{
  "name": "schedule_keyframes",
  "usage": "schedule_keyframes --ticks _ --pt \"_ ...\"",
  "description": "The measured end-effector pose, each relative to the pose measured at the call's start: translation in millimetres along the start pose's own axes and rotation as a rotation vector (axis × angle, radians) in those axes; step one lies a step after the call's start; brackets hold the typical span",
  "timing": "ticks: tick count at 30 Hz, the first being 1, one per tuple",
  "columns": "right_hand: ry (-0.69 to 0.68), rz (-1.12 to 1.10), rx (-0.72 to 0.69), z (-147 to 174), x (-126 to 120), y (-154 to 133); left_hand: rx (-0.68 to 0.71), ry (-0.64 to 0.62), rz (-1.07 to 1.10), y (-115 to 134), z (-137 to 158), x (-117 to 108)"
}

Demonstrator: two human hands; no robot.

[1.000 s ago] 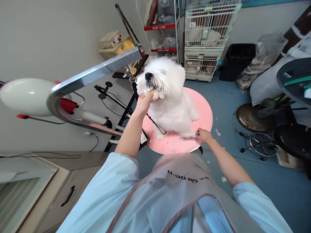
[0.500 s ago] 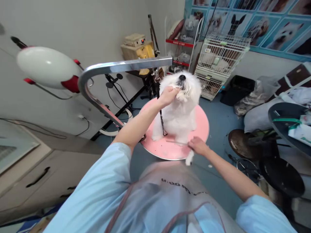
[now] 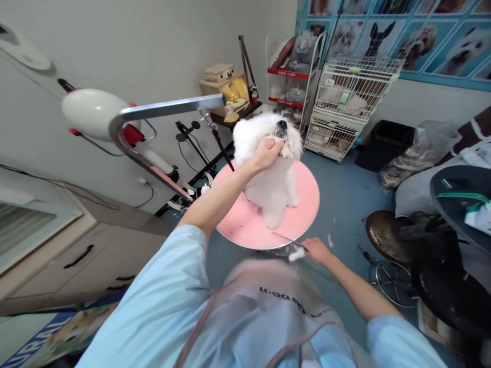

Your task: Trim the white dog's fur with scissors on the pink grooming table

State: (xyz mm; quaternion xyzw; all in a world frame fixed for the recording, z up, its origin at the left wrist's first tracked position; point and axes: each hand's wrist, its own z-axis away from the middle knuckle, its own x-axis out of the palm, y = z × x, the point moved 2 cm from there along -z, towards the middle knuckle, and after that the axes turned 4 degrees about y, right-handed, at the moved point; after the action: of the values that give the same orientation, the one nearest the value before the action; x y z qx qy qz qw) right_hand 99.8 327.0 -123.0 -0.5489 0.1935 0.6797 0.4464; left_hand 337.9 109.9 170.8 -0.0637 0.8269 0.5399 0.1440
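A fluffy white dog (image 3: 274,189) is on a round pink table (image 3: 240,227), its muzzle tipped upward. My left hand (image 3: 268,153) is closed on the dog's chin just below the black nose. Low at the table's near edge, my right hand (image 3: 317,250) is wrapped round a pair of scissors (image 3: 289,239). Their long thin blades point left over the tabletop, a little short of the dog's front paw. A white tuft of hair (image 3: 296,254) shows beside the right hand; whether it touches the scissors I cannot tell.
A metal grooming arm (image 3: 172,106) with a black lead (image 3: 222,148) rises at the table's left. Behind stand a shelf rack (image 3: 289,74) and stacked wire cages (image 3: 343,110). On the right are a black bin (image 3: 385,144), round stools (image 3: 387,237) and a dark table (image 3: 456,189).
The dog has turned somewhat, its nose now pointing more to the right. My right hand and the scissors have drawn back from its paws toward me. My left hand stays at the chin.
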Motion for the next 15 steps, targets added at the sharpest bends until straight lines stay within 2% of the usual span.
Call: schedule_keyframes --ticks 5,8,11,13,15 --pt "0.113 -0.314 0.386 67 50 40 -0.085 -0.049 -0.031 13 -25 77" --pt "0.27 -0.525 0.507 86 61 53 -0.125 -0.023 0.022 26 -41 108" --pt "0.506 -0.671 0.488 84 45 63 -0.125 -0.016 0.056 44 -45 114" --pt "0.638 -0.748 0.414 70 26 65 -0.122 -0.051 0.047 56 -39 107" --pt "0.696 -0.872 0.35 47 7 54 -0.127 -0.131 0.003 66 -23 96"
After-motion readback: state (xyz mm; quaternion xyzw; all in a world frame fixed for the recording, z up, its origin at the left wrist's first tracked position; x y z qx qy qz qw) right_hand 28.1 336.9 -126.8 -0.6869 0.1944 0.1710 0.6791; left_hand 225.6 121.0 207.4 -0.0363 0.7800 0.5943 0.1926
